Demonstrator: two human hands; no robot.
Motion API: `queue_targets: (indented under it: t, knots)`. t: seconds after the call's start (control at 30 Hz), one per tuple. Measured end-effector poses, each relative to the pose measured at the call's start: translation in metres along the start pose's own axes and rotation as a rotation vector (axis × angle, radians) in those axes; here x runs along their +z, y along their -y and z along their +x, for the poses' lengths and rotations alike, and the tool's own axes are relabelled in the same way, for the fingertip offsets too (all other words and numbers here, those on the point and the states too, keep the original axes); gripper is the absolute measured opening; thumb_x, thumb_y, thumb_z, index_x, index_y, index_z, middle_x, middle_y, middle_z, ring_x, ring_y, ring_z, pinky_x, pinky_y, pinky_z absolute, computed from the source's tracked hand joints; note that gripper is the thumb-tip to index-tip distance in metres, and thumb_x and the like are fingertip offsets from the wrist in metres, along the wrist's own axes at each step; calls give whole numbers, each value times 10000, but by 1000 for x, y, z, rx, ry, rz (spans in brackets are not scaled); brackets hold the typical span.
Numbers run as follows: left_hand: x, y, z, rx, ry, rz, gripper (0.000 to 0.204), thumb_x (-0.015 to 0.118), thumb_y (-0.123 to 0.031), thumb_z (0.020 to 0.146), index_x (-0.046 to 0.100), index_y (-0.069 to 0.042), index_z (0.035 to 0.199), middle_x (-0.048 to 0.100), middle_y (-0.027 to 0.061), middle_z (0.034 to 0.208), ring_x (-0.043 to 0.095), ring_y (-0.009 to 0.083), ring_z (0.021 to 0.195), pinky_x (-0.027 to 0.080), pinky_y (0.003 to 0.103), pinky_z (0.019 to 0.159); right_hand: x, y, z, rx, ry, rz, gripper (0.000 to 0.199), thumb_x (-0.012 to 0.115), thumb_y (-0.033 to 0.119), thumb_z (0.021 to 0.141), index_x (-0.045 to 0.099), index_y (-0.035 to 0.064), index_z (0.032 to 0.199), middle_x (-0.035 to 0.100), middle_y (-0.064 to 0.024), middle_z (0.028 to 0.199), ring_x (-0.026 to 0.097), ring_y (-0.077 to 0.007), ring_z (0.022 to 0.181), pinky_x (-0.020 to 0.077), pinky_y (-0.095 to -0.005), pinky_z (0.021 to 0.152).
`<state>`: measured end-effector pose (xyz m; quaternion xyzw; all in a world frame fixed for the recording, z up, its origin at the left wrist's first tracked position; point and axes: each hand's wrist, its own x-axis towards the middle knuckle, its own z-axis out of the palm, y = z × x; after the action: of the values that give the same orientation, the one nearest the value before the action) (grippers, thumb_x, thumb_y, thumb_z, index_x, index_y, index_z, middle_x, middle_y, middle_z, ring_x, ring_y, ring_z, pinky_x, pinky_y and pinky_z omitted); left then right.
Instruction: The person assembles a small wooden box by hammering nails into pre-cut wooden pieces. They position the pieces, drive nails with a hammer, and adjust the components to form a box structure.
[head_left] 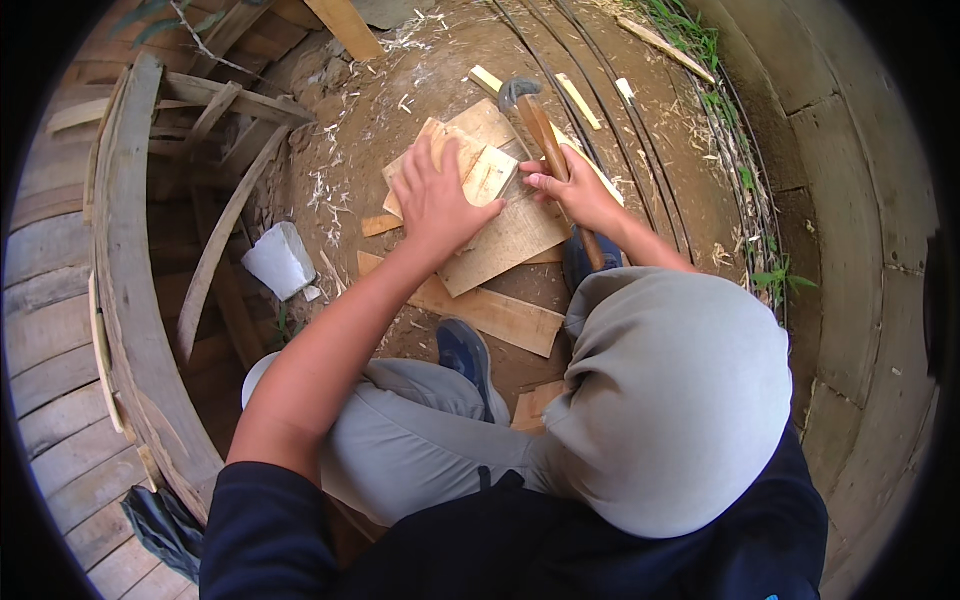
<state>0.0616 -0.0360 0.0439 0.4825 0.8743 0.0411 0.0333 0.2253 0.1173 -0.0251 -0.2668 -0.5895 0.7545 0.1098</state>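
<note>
My left hand (437, 195) lies spread on top of a pale, short wooden board (490, 174), its thumb reaching out to the right. Under that piece is a wider, greyish-brown board (515, 240), set at an angle. Just right of the boards, my right hand (578, 192) is closed around the wooden handle of a hammer (542, 130). The dark metal head points away from me, and the handle's lower end shows below the hand near my knee. Whether the right fingertips also pinch something small by the board's edge, I cannot tell.
A long plank (500, 315) lies on the dirt between my shoes. White block-like lump (280, 260) sits to the left, near a timber frame (140, 250). Dark cables (625, 130) run along the right. Wood shavings and offcuts litter the ground; a panelled wall (850, 220) rises at right.
</note>
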Motion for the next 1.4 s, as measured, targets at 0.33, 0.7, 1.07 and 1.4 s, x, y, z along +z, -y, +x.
queue_targets:
  t: [0.33,0.7,1.07,1.4]
  knots:
    - [12,-6,-1,33,-29,-326,563,795,-338,771,585,-77,1223,557,131,1136,573,343,1116,510,480,911,2,6,-34,134,-112,35,383,688,176,1001,448,39,1266,610,-62,1000,636,-127,648,519,-271,456]
    - [14,-6,1,15,-71,-356,588,811,-347,731,633,-84,1227,591,105,1079,616,289,1038,511,423,883,7,29,-47,236,34,-154,380,686,237,1003,476,57,1264,605,-57,1007,580,-104,643,480,-283,512]
    - [7,2,8,30,7,-455,614,832,-328,685,625,-64,1199,621,113,1057,641,290,1005,526,407,872,-2,30,-52,142,-70,-166,442,754,265,955,590,8,1274,666,-117,1088,618,-203,1013,494,-363,897]
    - [9,-2,5,-19,128,-444,655,846,-304,635,596,-79,1197,586,139,1149,592,332,1135,505,438,956,2,33,-29,204,-36,-236,487,800,176,908,534,20,1285,681,-101,1099,651,-186,1006,537,-343,846]
